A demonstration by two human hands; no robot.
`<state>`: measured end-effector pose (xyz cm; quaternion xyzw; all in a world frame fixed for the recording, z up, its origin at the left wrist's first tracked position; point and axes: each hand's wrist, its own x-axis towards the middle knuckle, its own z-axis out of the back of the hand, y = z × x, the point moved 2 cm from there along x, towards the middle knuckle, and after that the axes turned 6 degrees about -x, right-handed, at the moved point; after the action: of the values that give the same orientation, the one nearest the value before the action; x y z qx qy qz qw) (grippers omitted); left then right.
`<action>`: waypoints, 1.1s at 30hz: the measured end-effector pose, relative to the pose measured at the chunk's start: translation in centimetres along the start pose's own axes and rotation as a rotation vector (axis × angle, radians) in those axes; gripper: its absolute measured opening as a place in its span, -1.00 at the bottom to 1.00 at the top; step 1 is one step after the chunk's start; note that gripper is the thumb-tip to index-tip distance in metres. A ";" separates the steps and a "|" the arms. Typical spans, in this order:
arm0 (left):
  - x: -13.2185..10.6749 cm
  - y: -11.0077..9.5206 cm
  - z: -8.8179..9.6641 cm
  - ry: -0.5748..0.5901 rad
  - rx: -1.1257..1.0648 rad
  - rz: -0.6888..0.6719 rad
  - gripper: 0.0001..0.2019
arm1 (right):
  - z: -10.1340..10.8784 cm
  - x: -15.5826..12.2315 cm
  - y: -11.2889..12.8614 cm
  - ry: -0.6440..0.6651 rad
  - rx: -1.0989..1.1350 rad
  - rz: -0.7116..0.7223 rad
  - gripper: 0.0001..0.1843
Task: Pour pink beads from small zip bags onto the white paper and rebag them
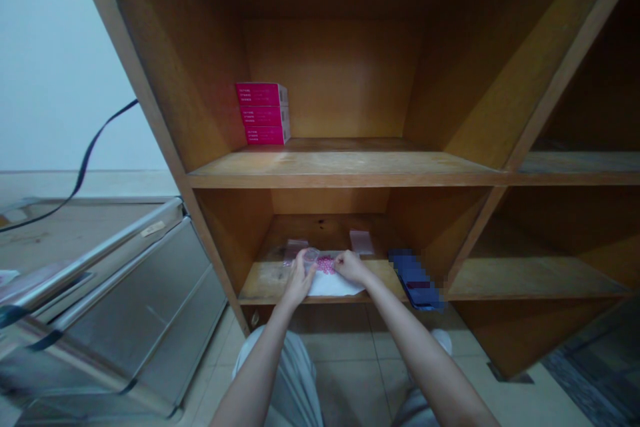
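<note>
Clear round piece (311, 255), thin plastic by the look, sits right at the left hand (299, 282), whose fingers (303, 261) look curled closed on its rim. The right hand (350, 267) is just beside it at about 3 o'clock, fingers (339, 261) bunched together at the edge of the pink beads (325, 265). From here I can't tell if they're clamped on anything. The beads seem to be in clear film, on a white sheet (335, 285) at the front of the lower wooden shelf (260, 288).

My read: the round piece is light, fairly stiff and probably slippery, so take it by the rim. The bead pack should be soft and shifty, so a corner pinch beats grabbing mid-pack.

Further back on that shelf, two small pinkish packets (296, 250) (361, 241) lie at about 11 and 1 o'clock from the hands. A blurred blue item (415, 278) sits at 3 o'clock, over the shelf edge. Three stacked magenta boxes (263, 113) stand on the upper shelf (350, 163) at 12 o'clock. A stainless steel cabinet (130, 300) is off at 9 o'clock.
</note>
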<state>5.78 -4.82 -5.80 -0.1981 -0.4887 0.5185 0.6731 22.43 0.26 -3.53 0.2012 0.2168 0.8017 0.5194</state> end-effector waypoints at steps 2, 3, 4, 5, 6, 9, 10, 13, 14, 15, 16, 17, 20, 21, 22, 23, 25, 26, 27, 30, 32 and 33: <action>0.0 0.1 0.0 -0.009 0.005 -0.007 -0.57 | -0.3 0.0 -0.4 0.000 -0.024 -0.006 -0.74; 0.0 0.1 0.0 -0.012 0.008 -0.009 -0.57 | -0.4 0.0 -0.5 -0.001 -0.032 -0.006 -0.74; 0.0 0.1 0.0 -0.013 0.010 -0.010 -0.56 | -0.5 0.1 -0.6 0.000 -0.038 -0.004 -0.74; 0.0 0.2 -0.1 -0.014 0.010 -0.011 -0.56 | -0.6 0.2 -0.7 0.000 -0.046 -0.001 -0.74; 0.0 0.2 -0.1 -0.015 0.008 -0.013 -0.56 | -0.7 0.3 -0.7 -0.003 -0.058 0.001 -0.74; 0.0 0.1 0.0 -0.009 0.000 -0.015 -0.57 | -0.9 0.7 -0.9 -0.021 -0.099 -0.002 -0.75; 0.0 0.0 0.0 -0.007 -0.002 -0.013 -0.57 | -1.0 0.8 -0.9 -0.029 -0.109 -0.009 -0.76; 0.0 -0.1 0.0 0.001 -0.006 -0.003 -0.57 | -1.2 0.9 -1.0 -0.035 -0.104 -0.033 -0.80; 0.0 -0.1 0.0 0.001 -0.006 0.000 -0.58 | -1.2 0.9 -1.1 -0.030 -0.091 -0.038 -0.81; 0.0 -0.1 0.1 -0.002 -0.004 0.001 -0.58 | -1.2 1.0 -1.1 -0.024 -0.075 -0.043 -0.82; 0.0 -0.1 0.1 -0.005 -0.002 0.002 -0.57 | -1.1 1.0 -1.0 -0.024 -0.057 -0.051 -0.82; 0.0 -0.1 0.1 -0.007 -0.001 0.001 -0.57 | -1.0 1.1 -0.9 -0.037 -0.033 -0.060 -0.82; 0.0 0.0 0.0 -0.008 -0.009 -0.003 -0.57 | -0.1 1.3 -0.1 -0.161 0.110 -0.073 -0.82; 0.0 0.1 0.0 -0.005 -0.013 -0.005 -0.56 | 0.3 1.4 0.4 -0.222 0.179 -0.064 -0.82; 0.0 0.1 0.0 -0.001 -0.015 -0.007 -0.56 | 0.6 1.5 0.9 -0.279 0.248 -0.046 -0.82; 0.0 0.2 -0.1 0.002 -0.014 -0.009 -0.57 | 0.9 1.6 1.5 -0.329 0.300 -0.033 -0.81; 0.0 0.3 -0.1 0.005 -0.005 -0.011 -0.57 | 1.2 1.7 2.8 -0.376 0.353 -0.009 -0.78; 0.0 0.3 -0.1 0.005 -0.001 -0.011 -0.57 | 1.2 1.7 3.4 -0.373 0.363 0.002 -0.77; 0.0 0.3 -0.2 0.006 0.001 -0.013 -0.57 | 1.1 1.6 4.0 -0.349 0.366 0.022 -0.76; 0.0 0.3 -0.2 0.007 -0.003 -0.021 -0.57 | 0.7 1.3 5.1 -0.217 0.332 0.104 -0.71; 0.0 0.2 -0.2 0.001 -0.004 -0.020 -0.57 | 0.7 1.0 5.2 -0.180 0.281 0.133 -0.66; 0.0 0.2 -0.2 -0.003 -0.003 -0.019 -0.57 | 0.7 0.9 5.0 -0.191 0.258 0.135 -0.64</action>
<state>5.80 -4.69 -6.04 -0.1937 -0.4925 0.5118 0.6768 18.77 -0.65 -0.04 0.3554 0.2538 0.7775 0.4526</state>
